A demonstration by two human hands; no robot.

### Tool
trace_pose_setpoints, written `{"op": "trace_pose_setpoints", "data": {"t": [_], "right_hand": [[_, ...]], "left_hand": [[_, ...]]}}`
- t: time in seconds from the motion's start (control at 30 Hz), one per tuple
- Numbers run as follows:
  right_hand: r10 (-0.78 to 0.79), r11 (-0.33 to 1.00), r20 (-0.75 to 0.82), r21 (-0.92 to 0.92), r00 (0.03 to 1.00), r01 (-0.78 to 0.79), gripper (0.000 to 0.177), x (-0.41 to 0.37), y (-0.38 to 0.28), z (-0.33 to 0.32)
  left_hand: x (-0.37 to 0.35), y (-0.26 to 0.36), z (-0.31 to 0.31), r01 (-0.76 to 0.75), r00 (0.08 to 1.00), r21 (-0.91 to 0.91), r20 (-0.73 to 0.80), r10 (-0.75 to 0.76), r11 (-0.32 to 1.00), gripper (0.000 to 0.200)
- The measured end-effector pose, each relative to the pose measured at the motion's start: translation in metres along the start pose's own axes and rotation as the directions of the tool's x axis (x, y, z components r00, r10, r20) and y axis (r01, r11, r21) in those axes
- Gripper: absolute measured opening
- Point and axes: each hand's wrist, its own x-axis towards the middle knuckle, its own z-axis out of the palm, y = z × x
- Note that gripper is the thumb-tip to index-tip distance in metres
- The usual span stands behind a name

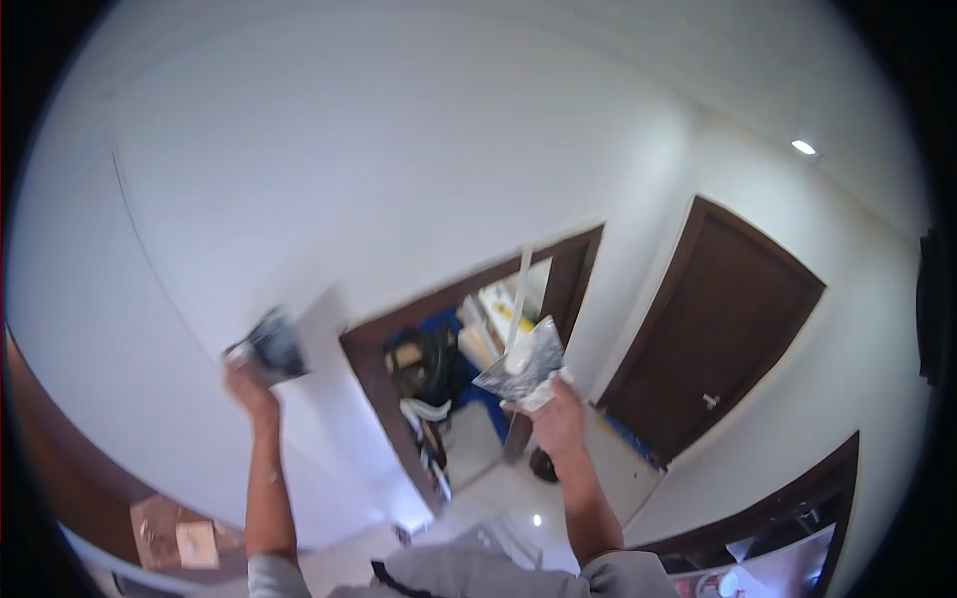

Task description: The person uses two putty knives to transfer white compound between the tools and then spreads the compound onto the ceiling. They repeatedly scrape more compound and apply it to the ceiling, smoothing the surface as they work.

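Observation:
My left hand [251,387] is raised at the white wall [419,159], its fingers closed on a putty knife. The putty knife's wide dark blade [279,349] is blurred and lies close to the wall surface. Lower right, my right hand [560,424] grips a second putty knife from below. Its broad metal blade [543,349] is tilted up and smeared, with a lump of white putty [519,356] on it. White residue shows on the fingers of my right hand.
A brown-framed doorway [374,394] opens onto a room crowded with stored things. To the right stands a closed brown door [713,329] with a handle. A cardboard box [155,528] is low at left. One ceiling light [803,148] glows upper right.

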Motion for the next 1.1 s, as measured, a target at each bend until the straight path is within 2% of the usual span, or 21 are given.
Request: {"op": "trace_pose_setpoints", "data": {"t": [0.03, 0.07, 0.1, 0.13, 0.17, 0.27, 0.3, 0.43, 0.47, 0.67, 0.7, 0.8, 0.87, 0.97, 1.03, 1.1], "right_hand": [[-0.127, 0.992, -0.026, 0.019, 0.992, 0.127, 0.044, 0.012, -0.026, 0.018], [-0.320, 0.947, -0.070, -0.042, 0.945, 0.317, 0.038, 0.038, -0.041, 0.011], [-0.542, 0.794, 0.008, -0.322, 0.840, 0.516, 0.031, 0.054, -0.067, 0.031], [-0.661, 0.689, 0.039, -0.364, 0.750, 0.626, 0.032, 0.070, -0.090, 0.049], [-0.721, 0.666, 0.036, -0.240, 0.692, 0.706, 0.034, 0.089, -0.115, 0.072], [-0.847, 0.528, 0.041, -0.055, 0.530, 0.848, 0.040, 0.135, -0.186, 0.141], [-0.870, 0.491, 0.031, -0.025, 0.491, 0.871, 0.042, 0.144, -0.207, 0.165], [-0.889, 0.452, -0.085, -0.015, 0.449, 0.892, 0.044, 0.163, -0.267, 0.224], [-0.893, 0.440, -0.106, -0.010, 0.437, 0.898, 0.045, 0.168, -0.279, 0.233], [-0.909, 0.394, -0.160, -0.025, 0.385, 0.919, 0.049, 0.169, -0.319, 0.278], [-0.913, 0.389, -0.152, -0.041, 0.379, 0.920, 0.050, 0.167, -0.319, 0.288], [-0.963, 0.268, -0.044, -0.053, 0.266, 0.962, 0.056, 0.166, -0.294, 0.318], [-0.982, 0.186, -0.052, -0.192, 0.179, 0.964, 0.056, 0.141, -0.242, 0.330], [-0.965, 0.260, -0.064, -0.054, 0.256, 0.964, 0.053, 0.129, -0.221, 0.309], [-0.919, 0.357, -0.169, 0.031, 0.357, 0.934, 0.042, 0.145, -0.247, 0.284], [-0.903, 0.412, -0.165, -0.065, 0.397, 0.909, 0.046, 0.163, -0.279, 0.259]], "left_hand": [[0.024, 0.016, -0.003, -0.182, 0.964, -0.032, -0.205, 0.171, 0.983, 0.045], [0.044, 0.038, -0.010, -0.240, 0.935, -0.001, -0.269, 0.231, 0.971, 0.046], [0.061, 0.053, -0.016, -0.290, 0.899, 0.036, -0.333, 0.286, 0.956, 0.047], [0.072, 0.060, -0.020, -0.319, 0.867, 0.034, -0.392, 0.306, 0.947, 0.047], [0.083, 0.061, -0.020, -0.342, 0.835, 0.036, -0.446, 0.322, 0.939, 0.047], [0.107, 0.036, -0.017, -0.305, 0.880, -0.205, -0.433, 0.194, 0.930, 0.049], [0.111, 0.027, -0.013, -0.282, 0.901, -0.272, -0.406, 0.156, 0.920, 0.050], [0.113, 0.009, -0.004, -0.271, 0.926, -0.169, -0.315, 0.209, 0.948, 0.050], [0.107, 0.026, 0.002, -0.244, 0.932, -0.265, -0.331, 0.150, 0.933, 0.048], [0.101, 0.038, 0.002, -0.252, 0.922, -0.133, -0.333, 0.196, 0.959, 0.041], [0.102, 0.035, 0.001, -0.232, 0.929, -0.131, -0.323, 0.179, 0.964, 0.041], [0.105, 0.031, -0.003, -0.215, 0.935, -0.114, -0.313, 0.170, 0.970, 0.040], [0.102, 0.034, -0.001, -0.252, 0.923, -0.090, -0.320, 0.212, 0.964, 0.040], [0.101, 0.038, -0.003, -0.284, 0.911, -0.003, -0.313, 0.268, 0.959, 0.040], [0.102, 0.034, -0.004, -0.305, 0.907, -0.016, -0.309, 0.285, 0.952, 0.039], [0.102, 0.033, -0.005, -0.311, 0.905, -0.011, -0.309, 0.293, 0.950, 0.039]]}}
